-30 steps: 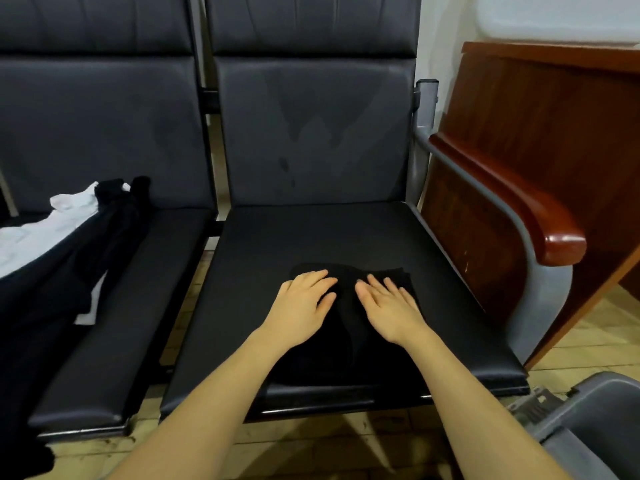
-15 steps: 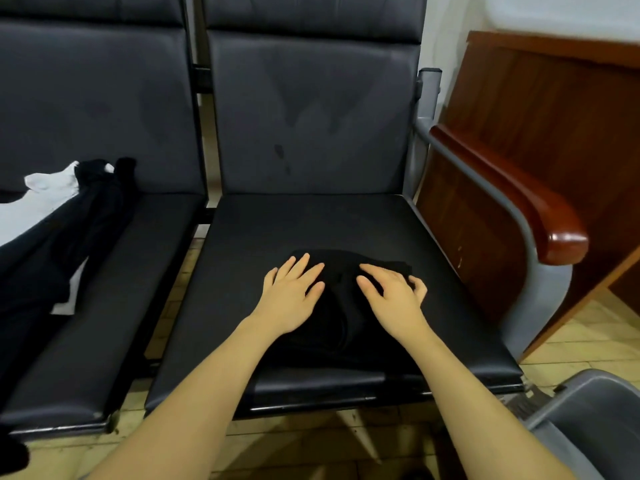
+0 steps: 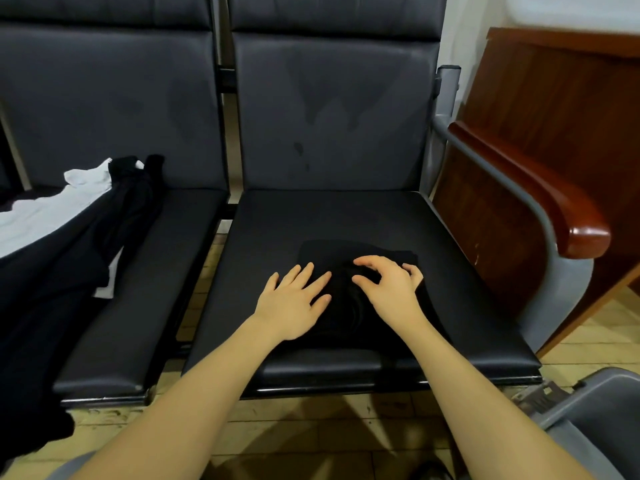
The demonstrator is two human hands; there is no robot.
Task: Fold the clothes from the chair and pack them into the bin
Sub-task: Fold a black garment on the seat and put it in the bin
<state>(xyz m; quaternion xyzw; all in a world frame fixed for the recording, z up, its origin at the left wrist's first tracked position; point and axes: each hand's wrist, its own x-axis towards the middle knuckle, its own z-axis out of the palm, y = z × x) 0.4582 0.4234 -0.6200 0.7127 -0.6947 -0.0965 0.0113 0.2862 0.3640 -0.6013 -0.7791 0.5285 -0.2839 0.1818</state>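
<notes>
A folded black garment (image 3: 349,306) lies on the front half of the right black chair seat (image 3: 311,216). My left hand (image 3: 294,303) rests flat on its left side with fingers straight. My right hand (image 3: 388,289) sits on the garment's right side, fingers curled and pinching into the cloth. A heap of black and white clothes (image 3: 69,230) lies on the left chair seat. The grey bin (image 3: 595,420) shows at the bottom right corner, on the floor.
A chair armrest with a reddish wooden top (image 3: 540,199) borders the right seat. Behind it stands a brown wooden panel (image 3: 554,98). Pale tiled floor (image 3: 311,431) lies under the seats.
My right hand's fingers have gone from lying flat to curling into the black cloth. My left hand stays flat on the garment.
</notes>
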